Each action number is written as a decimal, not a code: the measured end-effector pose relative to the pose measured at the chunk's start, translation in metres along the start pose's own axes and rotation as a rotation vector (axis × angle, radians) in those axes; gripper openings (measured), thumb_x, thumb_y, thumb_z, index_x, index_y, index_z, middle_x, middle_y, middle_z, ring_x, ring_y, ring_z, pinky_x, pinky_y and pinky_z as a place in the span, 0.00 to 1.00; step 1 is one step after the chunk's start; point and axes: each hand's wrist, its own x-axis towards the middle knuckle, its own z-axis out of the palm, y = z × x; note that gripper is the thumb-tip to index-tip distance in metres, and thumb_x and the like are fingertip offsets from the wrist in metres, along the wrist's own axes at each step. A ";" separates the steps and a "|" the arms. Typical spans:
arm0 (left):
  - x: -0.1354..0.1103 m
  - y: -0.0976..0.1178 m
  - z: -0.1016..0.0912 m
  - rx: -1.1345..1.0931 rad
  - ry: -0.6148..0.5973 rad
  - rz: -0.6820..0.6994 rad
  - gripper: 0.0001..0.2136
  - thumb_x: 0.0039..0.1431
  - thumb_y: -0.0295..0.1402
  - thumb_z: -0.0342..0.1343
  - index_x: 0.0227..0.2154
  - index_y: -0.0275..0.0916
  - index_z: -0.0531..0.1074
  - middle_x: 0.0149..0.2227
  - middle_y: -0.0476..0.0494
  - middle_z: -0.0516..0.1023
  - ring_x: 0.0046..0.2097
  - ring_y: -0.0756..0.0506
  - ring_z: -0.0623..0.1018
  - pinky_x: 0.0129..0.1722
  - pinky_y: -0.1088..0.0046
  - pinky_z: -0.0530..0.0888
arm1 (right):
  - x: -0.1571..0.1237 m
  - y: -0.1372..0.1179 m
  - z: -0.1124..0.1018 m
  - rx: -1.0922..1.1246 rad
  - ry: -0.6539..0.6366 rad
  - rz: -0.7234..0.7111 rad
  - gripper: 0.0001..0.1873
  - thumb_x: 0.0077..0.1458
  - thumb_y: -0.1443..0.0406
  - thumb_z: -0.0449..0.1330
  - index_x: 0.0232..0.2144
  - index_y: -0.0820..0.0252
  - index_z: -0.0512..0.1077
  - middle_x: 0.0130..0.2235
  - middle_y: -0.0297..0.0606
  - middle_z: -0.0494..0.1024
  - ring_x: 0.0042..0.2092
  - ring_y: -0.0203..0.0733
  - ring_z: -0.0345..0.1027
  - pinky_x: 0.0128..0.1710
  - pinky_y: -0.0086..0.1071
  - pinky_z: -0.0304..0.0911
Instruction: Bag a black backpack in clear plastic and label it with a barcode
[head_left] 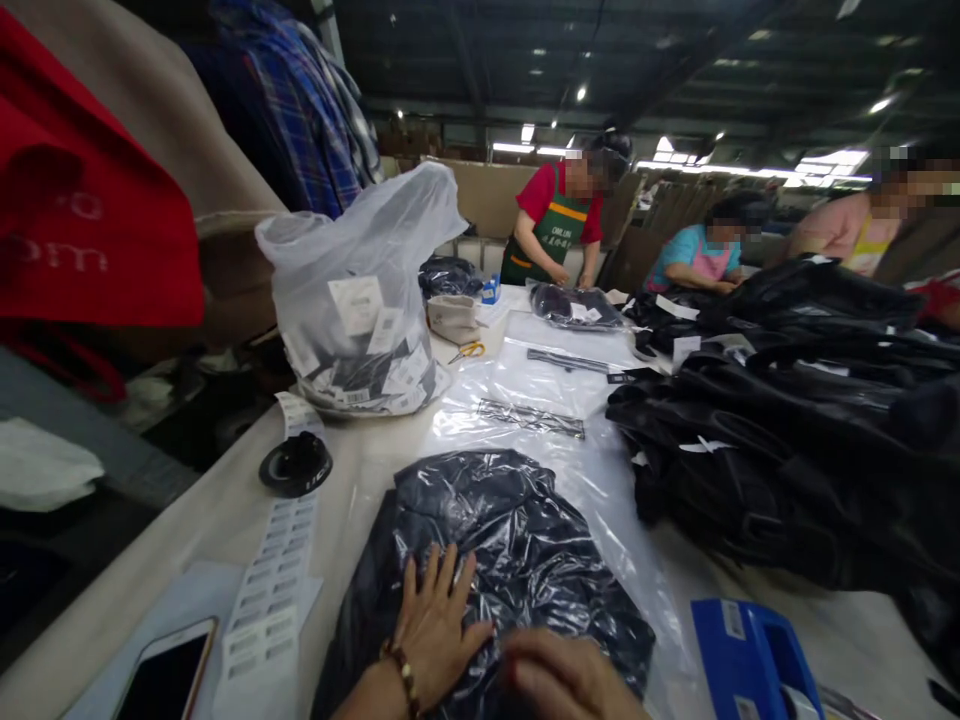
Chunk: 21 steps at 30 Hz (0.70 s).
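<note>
A black garment in a clear plastic bag (502, 520) lies on the table right in front of me, its shiny film creased. My left hand (435, 620), with a beaded bracelet on the wrist, rests flat on the bag with fingers spread. Just beside it, over the bag's near part, is my right hand (566, 675); its fingers look bent but are smeared by motion, and whether they hold anything is hidden. Under and beyond the bagged garment spread flat clear plastic bags (465, 405).
Left are barcode stickers (262, 580), a black tape roll (296, 465), a phone (169, 670) and a translucent bag of tags (360, 330). A blue tape dispenser (750, 655) and piled black garments (780, 430) stand right. Yellow-handled scissors (469, 350) lie farther back. Several people work beyond.
</note>
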 end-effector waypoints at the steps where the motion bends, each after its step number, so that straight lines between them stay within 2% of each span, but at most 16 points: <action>1: -0.002 -0.001 0.010 0.001 -0.022 -0.003 0.30 0.57 0.50 0.46 0.60 0.45 0.50 0.63 0.37 0.48 0.63 0.30 0.47 0.56 0.37 0.48 | 0.017 0.011 0.001 -0.025 0.029 0.029 0.22 0.62 0.54 0.41 0.52 0.53 0.65 0.50 0.39 0.70 0.52 0.44 0.64 0.50 0.41 0.61; 3: -0.008 -0.006 0.036 0.002 -0.009 0.037 0.29 0.57 0.51 0.46 0.60 0.49 0.49 0.63 0.38 0.48 0.62 0.29 0.48 0.54 0.34 0.48 | 0.046 0.036 0.013 -0.256 0.185 0.087 0.24 0.61 0.54 0.45 0.55 0.56 0.62 0.55 0.45 0.65 0.57 0.49 0.56 0.56 0.49 0.52; 6: -0.017 -0.015 0.073 0.050 0.157 0.139 0.32 0.57 0.49 0.47 0.61 0.49 0.44 0.62 0.36 0.49 0.61 0.27 0.52 0.52 0.32 0.49 | 0.065 0.074 0.045 -0.486 0.139 0.107 0.29 0.58 0.51 0.48 0.56 0.60 0.61 0.60 0.49 0.58 0.61 0.57 0.48 0.57 0.56 0.45; 9: -0.022 -0.022 0.092 0.156 0.357 0.199 0.36 0.54 0.50 0.50 0.62 0.47 0.43 0.62 0.35 0.52 0.61 0.28 0.54 0.54 0.35 0.37 | 0.059 0.093 0.070 -0.567 0.070 0.152 0.31 0.58 0.49 0.47 0.57 0.61 0.59 0.61 0.50 0.54 0.61 0.59 0.45 0.57 0.57 0.43; 12: -0.021 -0.024 0.098 0.223 0.427 0.188 0.38 0.51 0.51 0.52 0.62 0.46 0.45 0.62 0.36 0.53 0.62 0.30 0.51 0.56 0.43 0.30 | 0.052 0.095 0.077 -0.594 0.057 0.165 0.31 0.58 0.50 0.47 0.58 0.61 0.58 0.61 0.50 0.53 0.62 0.59 0.44 0.57 0.56 0.41; 21: -0.018 -0.021 0.095 0.213 0.396 0.178 0.36 0.54 0.52 0.48 0.62 0.45 0.44 0.62 0.38 0.53 0.62 0.33 0.51 0.57 0.45 0.29 | 0.055 0.100 0.085 -0.551 0.070 0.196 0.31 0.58 0.49 0.46 0.58 0.61 0.58 0.62 0.50 0.52 0.62 0.59 0.43 0.58 0.56 0.39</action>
